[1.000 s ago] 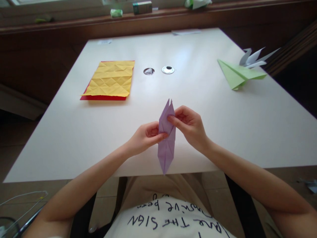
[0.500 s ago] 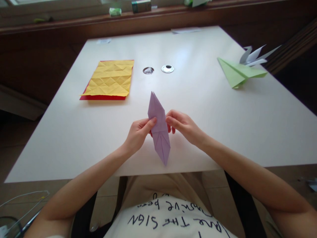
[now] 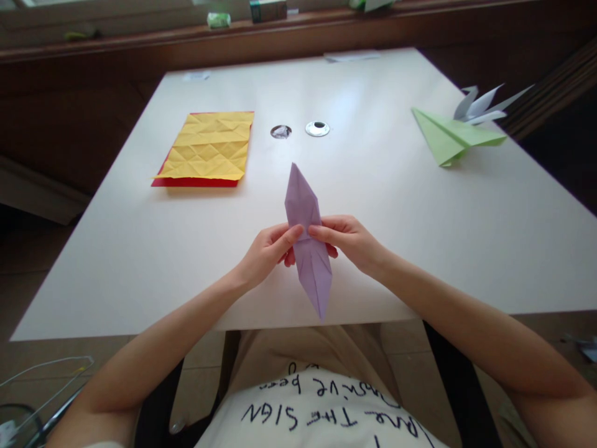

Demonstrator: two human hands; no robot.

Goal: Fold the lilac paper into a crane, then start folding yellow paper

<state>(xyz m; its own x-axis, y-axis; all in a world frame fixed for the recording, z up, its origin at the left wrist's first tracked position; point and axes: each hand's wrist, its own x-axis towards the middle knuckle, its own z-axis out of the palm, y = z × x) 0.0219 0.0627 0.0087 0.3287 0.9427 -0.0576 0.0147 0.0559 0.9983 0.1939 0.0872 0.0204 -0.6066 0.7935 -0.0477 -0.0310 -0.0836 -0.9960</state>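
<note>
Purple folded paper [image 3: 308, 249], a long diamond shape, sits pinched at its middle between your two hands, raised just above the near edge of the white table [image 3: 396, 205]. Your left hand [image 3: 268, 252] grips its left edge with thumb and fingers; your right hand [image 3: 349, 239] grips the right edge likewise. Beyond your left hand lies creased yellow paper [image 3: 209, 146] on a red sheet [image 3: 193, 182]. Far beyond your right hand rest a green paper plane [image 3: 450, 138] and a white folded figure [image 3: 482, 106].

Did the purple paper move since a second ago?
Yes. The purple paper now leans its top point left, toward the yellow sheet, and shows one closed tip. Both the left hand and the right hand pinch its middle.
</note>
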